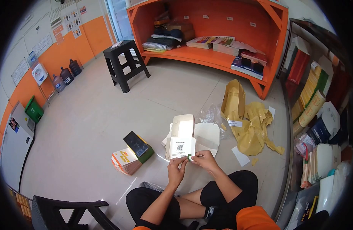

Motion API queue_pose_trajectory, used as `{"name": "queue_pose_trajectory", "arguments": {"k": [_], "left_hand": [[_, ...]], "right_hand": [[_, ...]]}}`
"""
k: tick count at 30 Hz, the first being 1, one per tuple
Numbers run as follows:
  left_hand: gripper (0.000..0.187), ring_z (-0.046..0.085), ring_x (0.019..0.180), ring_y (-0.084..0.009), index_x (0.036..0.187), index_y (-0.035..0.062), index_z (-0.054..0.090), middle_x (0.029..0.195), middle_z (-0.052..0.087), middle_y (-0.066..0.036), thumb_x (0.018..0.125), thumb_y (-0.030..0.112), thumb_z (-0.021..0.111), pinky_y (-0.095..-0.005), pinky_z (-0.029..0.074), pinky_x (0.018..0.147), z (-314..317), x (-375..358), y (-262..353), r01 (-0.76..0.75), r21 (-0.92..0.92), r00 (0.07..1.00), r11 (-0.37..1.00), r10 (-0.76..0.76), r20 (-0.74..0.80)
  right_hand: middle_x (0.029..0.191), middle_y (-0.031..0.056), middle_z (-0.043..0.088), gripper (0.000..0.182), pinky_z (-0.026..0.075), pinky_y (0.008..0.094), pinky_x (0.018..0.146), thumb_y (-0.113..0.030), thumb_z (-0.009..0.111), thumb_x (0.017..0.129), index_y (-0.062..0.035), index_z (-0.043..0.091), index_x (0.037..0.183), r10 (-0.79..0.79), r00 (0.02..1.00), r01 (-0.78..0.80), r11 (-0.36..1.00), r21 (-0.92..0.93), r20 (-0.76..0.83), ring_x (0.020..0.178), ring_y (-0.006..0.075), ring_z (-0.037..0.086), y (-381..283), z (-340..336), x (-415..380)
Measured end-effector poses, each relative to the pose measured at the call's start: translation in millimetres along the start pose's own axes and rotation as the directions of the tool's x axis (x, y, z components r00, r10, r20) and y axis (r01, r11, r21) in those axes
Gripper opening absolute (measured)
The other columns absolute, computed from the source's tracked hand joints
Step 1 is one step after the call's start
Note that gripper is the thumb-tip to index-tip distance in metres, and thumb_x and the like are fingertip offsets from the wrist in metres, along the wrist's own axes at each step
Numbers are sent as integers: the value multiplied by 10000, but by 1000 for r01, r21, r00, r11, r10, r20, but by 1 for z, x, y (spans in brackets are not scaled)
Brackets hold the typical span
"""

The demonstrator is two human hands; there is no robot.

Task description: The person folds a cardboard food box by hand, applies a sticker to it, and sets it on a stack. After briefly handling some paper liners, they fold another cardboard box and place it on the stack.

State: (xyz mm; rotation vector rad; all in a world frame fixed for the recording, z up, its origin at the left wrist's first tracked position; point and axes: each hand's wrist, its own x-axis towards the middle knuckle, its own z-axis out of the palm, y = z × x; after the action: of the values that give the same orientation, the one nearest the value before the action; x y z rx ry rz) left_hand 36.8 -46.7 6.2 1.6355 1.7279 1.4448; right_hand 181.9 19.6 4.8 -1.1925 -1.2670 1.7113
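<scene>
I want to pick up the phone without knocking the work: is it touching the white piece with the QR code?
Apart. In the head view, a strip of bare floor shows between the phone and the white piece.

A storeroom-like workspace, with stocked orange shelving and water jugs.

Is pinching a small green item with left hand and right hand, at the lower edge of the white card.
</scene>
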Motion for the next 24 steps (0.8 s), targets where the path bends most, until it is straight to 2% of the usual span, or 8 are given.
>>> {"name": "queue_pose_trajectory", "arguments": {"k": [5,9,14,17,18,24], "left_hand": [[203,596,786,-233,989,69,711,874,700,-100,791,35,680,-332,471,742,0,1,-3,-42,-57,998,997,45,39],[262,576,748,-230,1023,74,703,834,695,-86,775,-3,677,-332,467,718,1,-1,-3,-57,-41,998,998,58,36],[355,552,706,-221,1079,93,686,803,683,-89,748,-32,680,-322,456,692,3,-1,-6,-189,92,982,978,186,39],[391,550,702,-221,1102,103,678,796,678,-92,740,-42,679,-317,449,687,4,-1,-6,-221,121,975,968,219,29],[404,547,702,-225,1111,105,674,791,675,-92,736,-47,677,-318,446,687,4,-1,-6,-226,121,974,967,225,25],[441,536,734,-239,1141,112,662,805,661,-90,738,-65,636,-334,450,724,4,-7,-5,-115,83,993,990,112,37]], "right_hand": [[802,102,636,123,524,209,629,-50,643,846,67,610,833,-15,999,11,998,-67,-49,720,126,624,-1,3,2],[868,88,622,122,518,209,617,-46,647,842,45,597,777,-52,997,46,995,-92,-63,731,120,617,-1,4,2],[983,67,586,131,515,208,611,-41,647,841,34,592,749,-128,988,125,991,-38,-87,760,118,612,4,9,3],[887,93,624,127,500,227,548,-51,666,806,55,606,767,-227,964,225,974,-26,-137,683,127,631,15,16,7],[887,91,620,122,517,231,562,-45,662,810,55,605,772,-218,966,221,975,5,-141,686,133,633,18,17,8],[941,64,569,93,572,246,667,-13,634,846,53,593,796,-151,981,168,974,149,-122,778,149,631,9,25,-1]]}}
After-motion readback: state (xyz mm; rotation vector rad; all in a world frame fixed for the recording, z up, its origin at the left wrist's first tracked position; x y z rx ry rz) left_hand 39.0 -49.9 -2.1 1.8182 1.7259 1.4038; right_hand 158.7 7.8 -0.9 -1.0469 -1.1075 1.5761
